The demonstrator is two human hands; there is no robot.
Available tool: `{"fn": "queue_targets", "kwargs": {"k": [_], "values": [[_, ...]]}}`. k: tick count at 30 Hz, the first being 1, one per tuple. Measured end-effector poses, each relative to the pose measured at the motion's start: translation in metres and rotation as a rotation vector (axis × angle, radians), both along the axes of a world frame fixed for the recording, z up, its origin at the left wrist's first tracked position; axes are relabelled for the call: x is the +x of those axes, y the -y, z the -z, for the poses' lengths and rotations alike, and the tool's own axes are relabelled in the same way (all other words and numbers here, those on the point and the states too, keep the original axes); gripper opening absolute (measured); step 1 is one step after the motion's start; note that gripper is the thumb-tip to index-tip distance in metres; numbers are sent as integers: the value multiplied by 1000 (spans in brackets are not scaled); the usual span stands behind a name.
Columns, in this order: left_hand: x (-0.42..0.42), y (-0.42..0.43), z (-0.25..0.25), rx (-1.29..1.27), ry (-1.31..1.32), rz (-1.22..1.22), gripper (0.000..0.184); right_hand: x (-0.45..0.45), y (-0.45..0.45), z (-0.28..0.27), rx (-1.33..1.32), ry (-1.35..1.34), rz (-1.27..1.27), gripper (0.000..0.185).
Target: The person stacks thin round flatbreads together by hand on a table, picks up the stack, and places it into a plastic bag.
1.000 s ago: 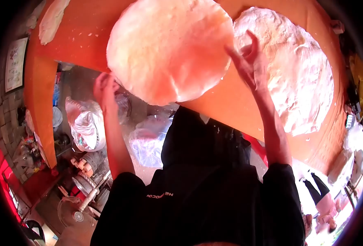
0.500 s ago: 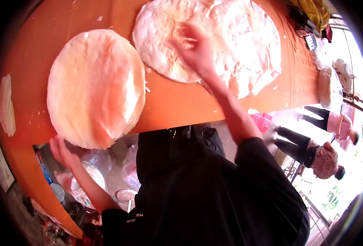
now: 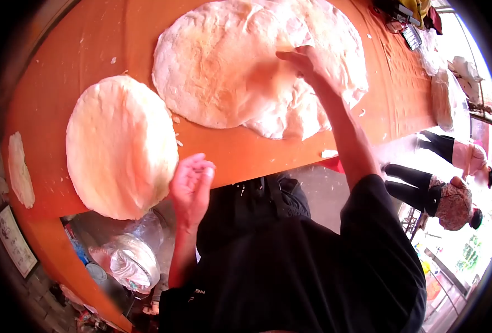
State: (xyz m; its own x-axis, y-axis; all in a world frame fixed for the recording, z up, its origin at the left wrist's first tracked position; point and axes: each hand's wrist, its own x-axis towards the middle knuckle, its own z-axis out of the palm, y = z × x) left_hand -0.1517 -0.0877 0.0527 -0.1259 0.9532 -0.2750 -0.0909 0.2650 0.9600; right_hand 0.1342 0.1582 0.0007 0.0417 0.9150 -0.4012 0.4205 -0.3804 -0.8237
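A large oval flatbread, pale with yellowish patches, lies flat at the left, close to the table's near edge. Beside its right rim is my left hand, fingers loosely bent, thumb apart, nothing in it. Further back, several big flatbreads lie overlapped, wrinkled and floury on top. Over their right part I see my right hand, partly bent, one finger reaching left and nothing visible in it. Whether it touches the bread I cannot tell; a dark shadow falls just left of it.
The orange table carries crumbs and a narrow bread strip at far left. Bagged goods sit at its right end. Below the near edge is a plastic-wrapped bundle. Two people stand off to the right.
My left hand has moved right, from the single flatbread's near edge to beside its right rim. My right hand has shifted right over the overlapped flatbreads. The camera view has also shifted.
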Motion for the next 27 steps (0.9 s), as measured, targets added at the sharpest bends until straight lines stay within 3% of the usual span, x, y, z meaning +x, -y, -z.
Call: {"fn": "queue_targets", "kwargs": {"k": [3,6,8,11,12,14,18,20,22,24,26,27], "values": [[20,-2,11,-146,126,61,29,-23,-12,-8,136,-30,-140,26],[34,-2,14,-201,110,110,27,-33,0,-90,283,-270,-216,26],[39,-6,14,-228,124,100,26,-9,-10,-98,423,-177,-148,22],[44,-10,18,-199,130,125,25,35,-15,-54,453,79,-90,25],[45,-10,22,-202,133,122,25,48,-27,-36,281,325,-133,24],[47,-10,31,-198,129,108,25,55,-30,-5,235,622,-75,28],[50,-15,38,-246,134,101,25,60,-20,14,251,662,7,38],[50,-17,39,-266,151,87,25,72,-19,25,213,420,46,46],[52,-19,40,-277,150,77,24,78,-23,26,225,362,30,48],[55,-20,43,-286,153,66,24,77,-24,7,-64,-39,62,45],[57,-20,51,-366,332,62,24,69,-29,22,76,20,99,40],[59,-22,55,-368,331,63,24,72,-40,22,87,-62,-119,39]]}}
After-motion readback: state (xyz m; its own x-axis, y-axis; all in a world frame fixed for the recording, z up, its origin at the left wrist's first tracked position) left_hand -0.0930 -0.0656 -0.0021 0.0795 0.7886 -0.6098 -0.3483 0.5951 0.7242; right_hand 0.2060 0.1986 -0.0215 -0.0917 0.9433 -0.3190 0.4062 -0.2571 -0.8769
